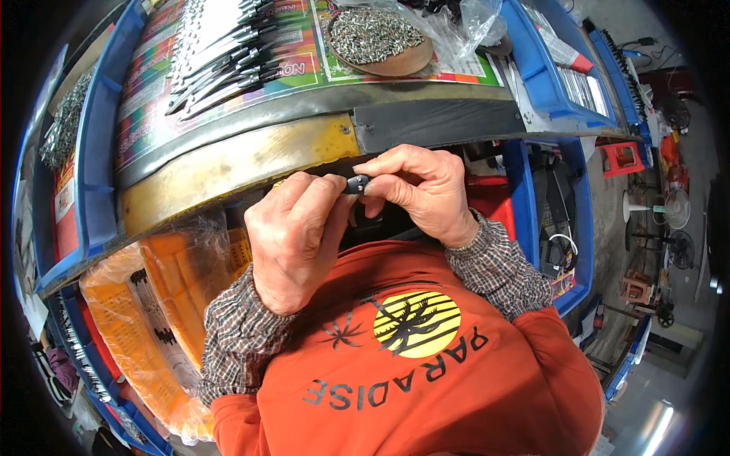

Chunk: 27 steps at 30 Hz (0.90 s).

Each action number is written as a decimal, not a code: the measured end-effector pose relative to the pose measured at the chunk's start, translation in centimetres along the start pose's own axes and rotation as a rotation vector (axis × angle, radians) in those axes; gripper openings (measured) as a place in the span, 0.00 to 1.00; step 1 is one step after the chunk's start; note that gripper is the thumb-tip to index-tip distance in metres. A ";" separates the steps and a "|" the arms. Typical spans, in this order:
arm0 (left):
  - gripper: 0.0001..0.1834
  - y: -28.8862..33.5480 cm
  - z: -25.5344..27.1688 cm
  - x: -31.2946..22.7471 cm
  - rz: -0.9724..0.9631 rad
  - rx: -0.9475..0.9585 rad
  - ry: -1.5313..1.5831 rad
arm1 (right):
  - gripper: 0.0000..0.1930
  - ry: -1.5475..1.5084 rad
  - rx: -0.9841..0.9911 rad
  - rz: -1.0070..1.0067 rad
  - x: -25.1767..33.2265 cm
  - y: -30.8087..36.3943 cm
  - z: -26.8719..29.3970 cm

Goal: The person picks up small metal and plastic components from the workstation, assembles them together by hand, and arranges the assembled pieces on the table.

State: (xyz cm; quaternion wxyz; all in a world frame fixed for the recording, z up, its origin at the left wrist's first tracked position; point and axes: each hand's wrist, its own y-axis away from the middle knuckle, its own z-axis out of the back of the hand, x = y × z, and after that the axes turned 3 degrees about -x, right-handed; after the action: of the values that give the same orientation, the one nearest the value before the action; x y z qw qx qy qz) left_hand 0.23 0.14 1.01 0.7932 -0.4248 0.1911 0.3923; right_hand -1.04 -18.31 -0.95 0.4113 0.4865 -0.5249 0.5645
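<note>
Small black part (357,184) is pinched by both left hand (293,235) and right hand (430,190) just off the table's (243,169) near edge, judged light, stiff, not fragile but slick, so best held by its ends.

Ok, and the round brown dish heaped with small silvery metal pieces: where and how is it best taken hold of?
Probably by the bare near edge of the round brown dish, from the near side: the small silvery metal pieces leave that edge free, while clear plastic crowds its right. Best kept level, as the loose heap could slide.
</note>
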 end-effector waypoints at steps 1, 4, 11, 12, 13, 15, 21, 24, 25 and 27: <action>0.10 0.0 0.1 0.1 -0.017 0.017 -0.004 | 0.07 -0.148 0.001 -0.100 -0.1 0.1 0.0; 0.09 0.0 0.2 0.2 -0.013 0.077 0.004 | 0.06 -0.219 0.050 -0.211 -0.3 0.1 0.6; 0.10 0.4 -0.1 0.2 0.006 0.090 -0.031 | 0.06 -0.213 0.019 -0.253 -0.7 0.2 0.3; 0.10 0.5 -0.2 0.2 -0.001 0.071 -0.054 | 0.06 -0.212 0.010 -0.247 -0.8 0.2 0.2; 0.10 0.5 -0.3 0.2 -0.009 0.052 -0.077 | 0.07 -0.211 0.001 -0.241 -0.8 0.2 0.1; 0.10 0.6 -0.6 0.3 -0.022 0.038 -0.077 | 0.07 -0.195 -0.004 -0.254 -0.5 0.1 -0.3; 0.12 0.7 -1.0 0.3 -0.070 -0.016 -0.109 | 0.05 -0.043 -0.057 -0.358 0.9 0.0 -1.2; 0.12 0.5 -1.3 0.5 -0.094 -0.057 -0.080 | 0.05 -0.023 -0.105 -0.319 0.9 0.0 -1.5; 0.11 0.4 -1.3 0.5 -0.102 -0.066 -0.081 | 0.06 -0.036 -0.126 -0.300 0.9 0.0 -1.6; 0.10 0.5 -1.1 0.5 -0.096 -0.047 -0.100 | 0.06 -0.040 -0.109 -0.317 1.3 -0.1 -1.5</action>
State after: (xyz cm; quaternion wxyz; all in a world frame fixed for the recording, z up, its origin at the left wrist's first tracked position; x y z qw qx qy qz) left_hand 0.21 -0.37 -0.18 0.8096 -0.4316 0.1213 0.3789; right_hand -1.34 -16.91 0.41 0.5105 0.5515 -0.4793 0.4533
